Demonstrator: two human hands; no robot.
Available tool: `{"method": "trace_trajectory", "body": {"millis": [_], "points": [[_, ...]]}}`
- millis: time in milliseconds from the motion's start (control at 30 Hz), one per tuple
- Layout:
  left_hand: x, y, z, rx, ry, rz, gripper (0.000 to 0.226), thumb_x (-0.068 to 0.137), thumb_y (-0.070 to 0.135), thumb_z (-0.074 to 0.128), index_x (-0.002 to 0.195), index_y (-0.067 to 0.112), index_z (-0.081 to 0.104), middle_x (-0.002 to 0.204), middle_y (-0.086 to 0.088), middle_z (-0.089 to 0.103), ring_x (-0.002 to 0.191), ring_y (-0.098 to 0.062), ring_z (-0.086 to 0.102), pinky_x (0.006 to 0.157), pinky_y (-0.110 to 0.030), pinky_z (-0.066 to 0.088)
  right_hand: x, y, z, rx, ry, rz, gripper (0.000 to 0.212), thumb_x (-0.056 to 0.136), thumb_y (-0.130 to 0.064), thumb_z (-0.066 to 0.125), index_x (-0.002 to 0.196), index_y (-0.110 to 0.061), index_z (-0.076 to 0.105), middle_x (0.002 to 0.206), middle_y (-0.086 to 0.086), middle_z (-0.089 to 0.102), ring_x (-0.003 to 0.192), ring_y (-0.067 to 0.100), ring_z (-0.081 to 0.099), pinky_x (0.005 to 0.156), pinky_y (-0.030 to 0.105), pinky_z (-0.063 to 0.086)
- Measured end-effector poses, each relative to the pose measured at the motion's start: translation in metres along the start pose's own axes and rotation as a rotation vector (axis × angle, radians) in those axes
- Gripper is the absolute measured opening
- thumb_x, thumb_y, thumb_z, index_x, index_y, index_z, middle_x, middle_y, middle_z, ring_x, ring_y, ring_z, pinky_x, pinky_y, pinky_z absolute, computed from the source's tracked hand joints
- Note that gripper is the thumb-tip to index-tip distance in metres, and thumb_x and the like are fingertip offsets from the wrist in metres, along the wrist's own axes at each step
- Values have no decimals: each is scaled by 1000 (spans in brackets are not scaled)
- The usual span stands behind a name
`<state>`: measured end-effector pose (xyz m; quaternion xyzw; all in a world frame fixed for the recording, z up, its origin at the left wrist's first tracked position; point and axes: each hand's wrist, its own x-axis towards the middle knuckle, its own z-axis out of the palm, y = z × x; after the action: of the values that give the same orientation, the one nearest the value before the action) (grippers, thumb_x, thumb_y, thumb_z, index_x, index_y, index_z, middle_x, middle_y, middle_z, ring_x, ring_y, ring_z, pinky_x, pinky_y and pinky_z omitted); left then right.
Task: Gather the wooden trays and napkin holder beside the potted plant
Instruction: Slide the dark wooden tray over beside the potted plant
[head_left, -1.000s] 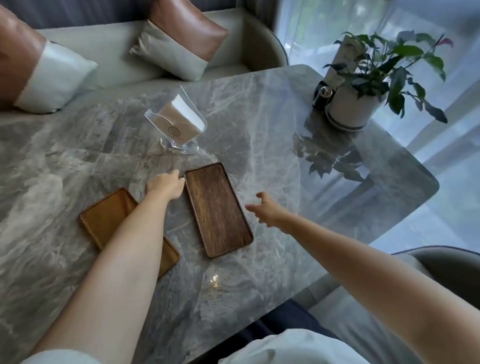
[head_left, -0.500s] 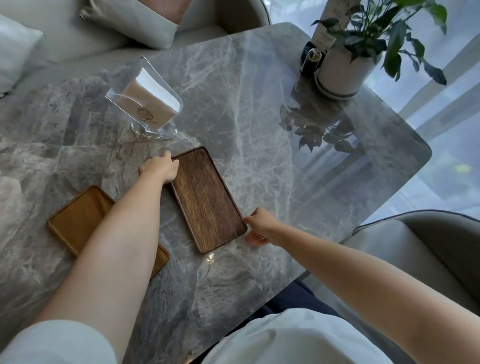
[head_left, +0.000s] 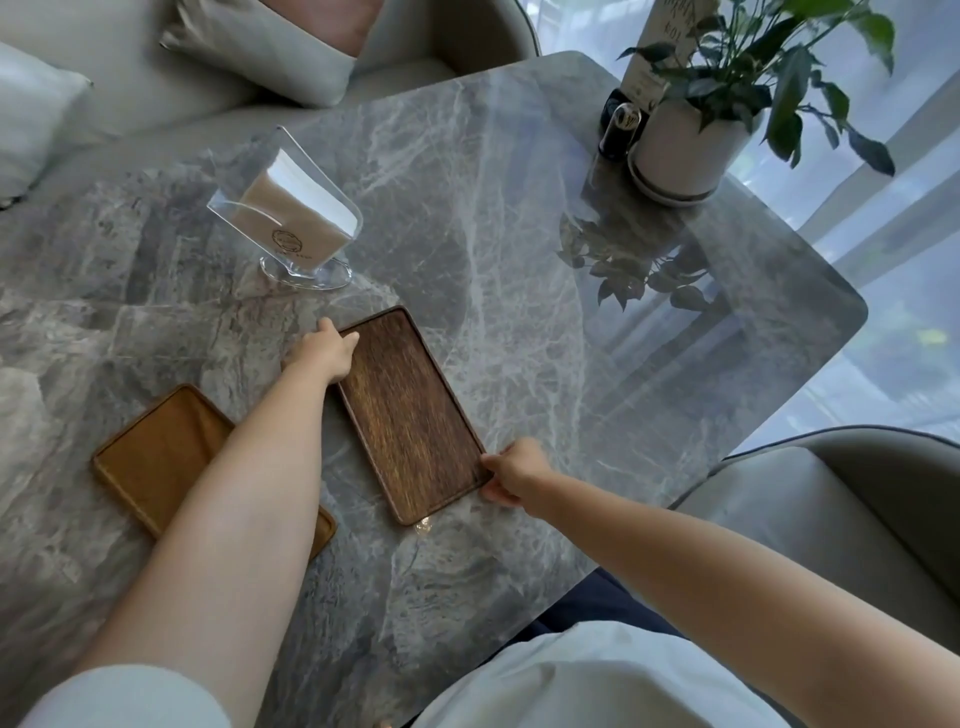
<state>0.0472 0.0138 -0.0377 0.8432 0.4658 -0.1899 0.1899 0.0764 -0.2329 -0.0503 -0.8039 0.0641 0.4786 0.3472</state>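
From the head view, both hands hold the dark wooden tray, which lies flat on the grey marble surface. The left hand closes its grip on the tray's far left corner; the right hand closes its grip on the near right corner, fingers curled over the rim. To the left of the left grip, partly under the left forearm, lies the lighter wooden tray, apart from the dark one. Just beyond the left grip stands the clear napkin holder, filled with napkins. Well beyond the right grip, at the far right corner of the surface, stands the potted plant on its saucer, with a small dark bottle just beside it.
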Motion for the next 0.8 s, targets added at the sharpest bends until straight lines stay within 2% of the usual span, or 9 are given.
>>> {"method": "trace_trajectory", "body": {"millis": [100, 200, 300, 400, 467, 800], "points": [[-5, 3, 2, -20, 12, -33, 58, 101, 38, 29, 142, -3, 25, 146, -30, 36, 135, -43, 35, 108, -46, 33, 5, 5, -1, 42, 5, 4, 36, 94, -11, 50, 59, -9, 42, 58, 6, 47, 40, 17, 48, 35, 22, 37], [-9, 10, 3, -31, 21, -41, 58, 102, 38, 28, 141, -4, 25, 145, -29, 37, 135, -43, 35, 108, -46, 32, 7, 7, -9, 60, 33, -2, 34, 95, -6, 46, 62, -10, 40, 62, 3, 50, 46, 18, 48, 42, 27, 42], [-9, 24, 0, -63, 31, -37, 58, 101, 39, 28, 143, -2, 24, 145, -29, 38, 134, -43, 36, 107, -46, 33, 8, 5, -24, 45, 68, -55, 36, 94, -12, 50, 60, -11, 39, 61, 7, 49, 47, 19, 49, 45, 29, 44], [-6, 43, -7, -104, 41, -14, 60, 101, 39, 28, 145, -2, 21, 147, -28, 35, 135, -43, 35, 109, -47, 32, 11, -2, -46, 60, 137, -108, 39, 93, -15, 53, 57, -13, 37, 56, 7, 46, 45, 20, 47, 41, 26, 40], [-4, 57, -14, -117, 55, 10, 61, 102, 39, 27, 146, -2, 20, 149, -27, 33, 136, -43, 34, 110, -47, 31, 14, -10, -62, 78, 181, -148, 40, 91, -15, 55, 55, -13, 39, 52, 8, 46, 46, 20, 46, 45, 29, 38], [19, 151, -46, -224, 136, 77, 53, 101, 36, 30, 133, -6, 33, 139, -33, 43, 129, -45, 42, 104, -48, 36, 45, -59, -161, 51, 315, -254, 37, 92, -20, 55, 57, -11, 44, 52, 7, 50, 47, 17, 44, 48, 28, 36]]}}
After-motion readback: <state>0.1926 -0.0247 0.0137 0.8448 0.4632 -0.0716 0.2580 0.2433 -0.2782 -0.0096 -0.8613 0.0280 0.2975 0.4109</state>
